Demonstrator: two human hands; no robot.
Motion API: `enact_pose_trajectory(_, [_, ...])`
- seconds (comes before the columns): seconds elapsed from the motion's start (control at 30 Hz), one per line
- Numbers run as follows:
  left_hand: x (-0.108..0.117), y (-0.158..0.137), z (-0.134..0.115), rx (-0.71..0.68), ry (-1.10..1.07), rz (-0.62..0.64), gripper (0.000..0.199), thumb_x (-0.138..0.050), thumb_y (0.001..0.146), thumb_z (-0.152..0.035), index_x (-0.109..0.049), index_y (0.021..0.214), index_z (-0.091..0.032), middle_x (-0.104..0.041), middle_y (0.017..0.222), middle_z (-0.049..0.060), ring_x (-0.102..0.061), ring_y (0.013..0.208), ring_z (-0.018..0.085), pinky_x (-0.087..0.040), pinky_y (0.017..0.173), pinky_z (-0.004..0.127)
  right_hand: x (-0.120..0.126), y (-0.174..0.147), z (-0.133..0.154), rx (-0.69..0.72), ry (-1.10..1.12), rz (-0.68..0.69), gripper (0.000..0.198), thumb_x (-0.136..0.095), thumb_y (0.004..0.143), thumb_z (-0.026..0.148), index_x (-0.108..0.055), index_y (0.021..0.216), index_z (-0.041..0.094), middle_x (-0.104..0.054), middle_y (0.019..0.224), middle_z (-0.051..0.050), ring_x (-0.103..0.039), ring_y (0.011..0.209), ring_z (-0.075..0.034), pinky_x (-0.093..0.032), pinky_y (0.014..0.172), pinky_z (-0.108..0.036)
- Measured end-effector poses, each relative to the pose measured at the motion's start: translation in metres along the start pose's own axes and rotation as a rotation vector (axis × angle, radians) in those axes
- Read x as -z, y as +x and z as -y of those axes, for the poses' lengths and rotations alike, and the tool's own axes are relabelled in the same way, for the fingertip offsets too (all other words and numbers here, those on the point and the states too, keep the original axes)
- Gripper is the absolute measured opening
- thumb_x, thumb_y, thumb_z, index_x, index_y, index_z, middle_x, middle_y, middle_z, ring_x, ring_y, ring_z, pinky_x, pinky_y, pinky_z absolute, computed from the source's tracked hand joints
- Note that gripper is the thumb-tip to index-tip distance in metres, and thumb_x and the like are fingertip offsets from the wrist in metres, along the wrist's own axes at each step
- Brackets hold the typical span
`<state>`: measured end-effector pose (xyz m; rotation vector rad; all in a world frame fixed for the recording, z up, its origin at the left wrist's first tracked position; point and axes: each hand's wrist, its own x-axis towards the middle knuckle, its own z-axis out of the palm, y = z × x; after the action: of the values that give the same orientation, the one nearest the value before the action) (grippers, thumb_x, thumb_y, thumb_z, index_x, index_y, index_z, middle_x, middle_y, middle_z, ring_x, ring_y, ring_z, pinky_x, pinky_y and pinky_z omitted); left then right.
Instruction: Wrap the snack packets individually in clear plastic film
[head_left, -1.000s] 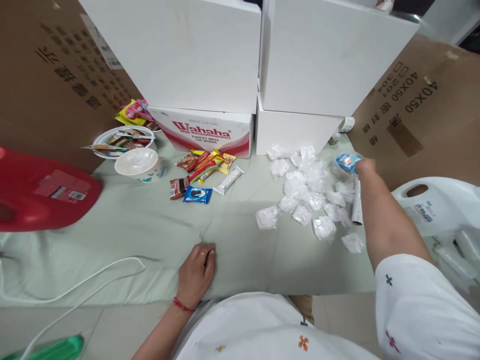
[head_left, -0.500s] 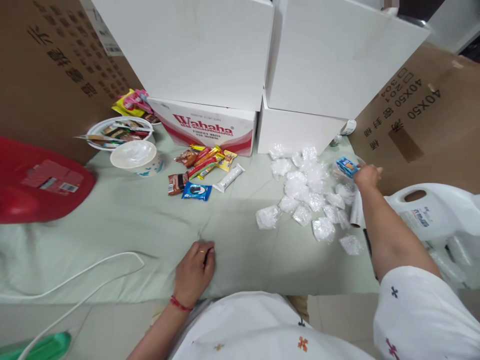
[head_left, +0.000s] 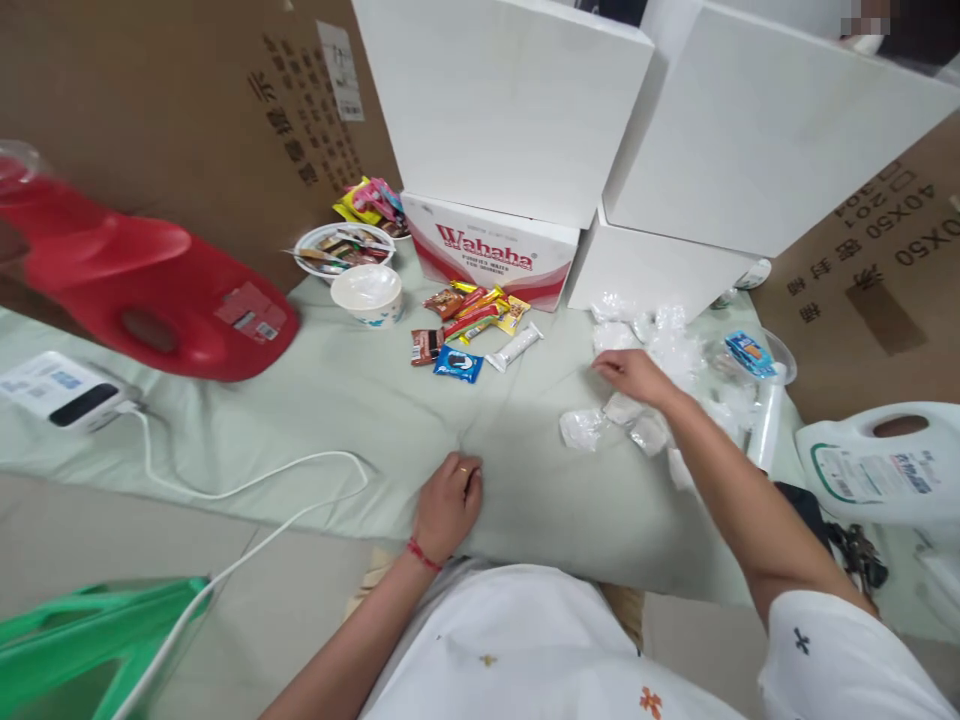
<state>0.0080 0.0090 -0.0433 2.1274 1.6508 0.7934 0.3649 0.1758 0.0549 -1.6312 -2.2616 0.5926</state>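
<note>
My left hand (head_left: 450, 505) rests on the cloth near the table's front edge, fingers curled and nothing visible in it. My right hand (head_left: 634, 378) hovers at the left side of a spread of clear plastic-wrapped packets (head_left: 585, 430), its fingers drawn together, with no object showing in them. A blue snack packet (head_left: 750, 353) lies in a clear round tub (head_left: 786, 362) at the far right. To the left of my right hand are a white wrapped bar (head_left: 516, 348), a blue biscuit packet (head_left: 458, 364), a brown packet (head_left: 427, 346) and several red and yellow snack bars (head_left: 471, 322).
White boxes (head_left: 510, 110) stand along the back, above a Wahaha carton (head_left: 491, 245). Paper bowls (head_left: 367, 297) and a red jug (head_left: 165, 290) are at the left. A white cable (head_left: 300, 462) crosses the table edge. A white jug (head_left: 885, 460) and keys (head_left: 859, 555) lie at the right.
My right hand has left the blue snack packet, which stays in the clear tub, and moved left across the wrapped packets. The view has shifted left; my left hand still rests on the cloth.
</note>
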Motion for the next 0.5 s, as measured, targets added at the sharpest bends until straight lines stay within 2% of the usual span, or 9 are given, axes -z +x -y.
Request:
enact_pose_trajectory(0.03, [0.0, 0.0, 0.0, 0.002, -0.004, 0.004, 0.021, -0.045, 0.099, -0.023, -0.066, 0.103, -0.021, -0.065, 0.092, 0.005, -0.065, 0.082, 0.019, -0.052, 0.075, 0.031, -0.019, 0.01, 0.023, 0.058, -0.019, 0.086, 0.024, -0.055, 0.094, 0.024, -0.078, 0.102, 0.02, -0.078, 0.098, -0.005, -0.069, 0.089, -0.021, -0.048, 0.083, -0.029])
enact_pose_trajectory(0.1, [0.001, -0.001, -0.002, 0.001, -0.017, 0.01, 0.021, -0.046, 0.098, -0.021, -0.066, 0.102, -0.021, -0.066, 0.093, 0.005, -0.065, 0.083, 0.019, -0.051, 0.075, 0.031, -0.054, 0.031, 0.067, 0.158, -0.109, 0.154, 0.026, -0.053, 0.097, 0.022, -0.077, 0.105, 0.019, -0.077, 0.103, -0.007, -0.067, 0.097, -0.023, -0.047, 0.089, -0.031])
enact_pose_trajectory(0.2, [0.002, -0.001, -0.003, 0.002, -0.03, 0.018, 0.02, -0.046, 0.098, -0.018, -0.066, 0.101, -0.021, -0.066, 0.094, 0.006, -0.065, 0.083, 0.019, -0.051, 0.075, 0.031, -0.099, 0.066, 0.125, 0.248, -0.227, 0.07, 0.036, -0.051, 0.101, 0.028, -0.069, 0.132, 0.019, -0.07, 0.126, -0.013, -0.057, 0.117, -0.028, -0.045, 0.099, -0.037])
enact_pose_trajectory(0.27, [0.002, -0.002, -0.003, 0.001, -0.031, 0.025, 0.02, -0.046, 0.097, -0.018, -0.066, 0.1, -0.021, -0.066, 0.094, 0.006, -0.065, 0.084, 0.019, -0.05, 0.075, 0.031, -0.124, 0.083, 0.154, 0.261, -0.27, 0.033, 0.048, -0.052, 0.102, 0.033, -0.055, 0.148, 0.019, -0.056, 0.148, -0.015, -0.048, 0.129, -0.032, -0.044, 0.102, -0.041])
enact_pose_trajectory(0.33, [0.003, -0.002, -0.002, -0.006, -0.032, 0.03, 0.02, -0.046, 0.097, -0.018, -0.065, 0.099, -0.021, -0.066, 0.093, 0.006, -0.065, 0.085, 0.02, -0.05, 0.075, 0.032, -0.145, 0.091, 0.173, 0.247, -0.307, 0.08, 0.055, -0.051, 0.102, 0.032, -0.046, 0.155, 0.019, -0.046, 0.157, -0.015, -0.046, 0.131, -0.033, -0.044, 0.104, -0.043])
enact_pose_trajectory(0.4, [0.004, -0.003, -0.001, -0.017, -0.047, 0.035, 0.02, -0.046, 0.097, -0.018, -0.066, 0.099, -0.02, -0.066, 0.093, 0.006, -0.065, 0.084, 0.02, -0.05, 0.075, 0.032, -0.16, 0.088, 0.18, 0.23, -0.331, 0.148, 0.056, -0.046, 0.102, 0.026, -0.041, 0.158, 0.021, -0.046, 0.157, -0.015, -0.049, 0.129, -0.032, -0.044, 0.105, -0.045])
enact_pose_trajectory(0.5, [0.004, -0.004, 0.002, -0.014, -0.083, 0.029, 0.02, -0.046, 0.097, -0.018, -0.066, 0.099, -0.021, -0.066, 0.094, 0.006, -0.064, 0.083, 0.019, -0.05, 0.075, 0.032, -0.161, 0.065, 0.166, 0.19, -0.304, 0.138, 0.057, -0.041, 0.102, 0.019, -0.039, 0.159, 0.022, -0.043, 0.159, -0.016, -0.049, 0.131, -0.032, -0.043, 0.108, -0.048])
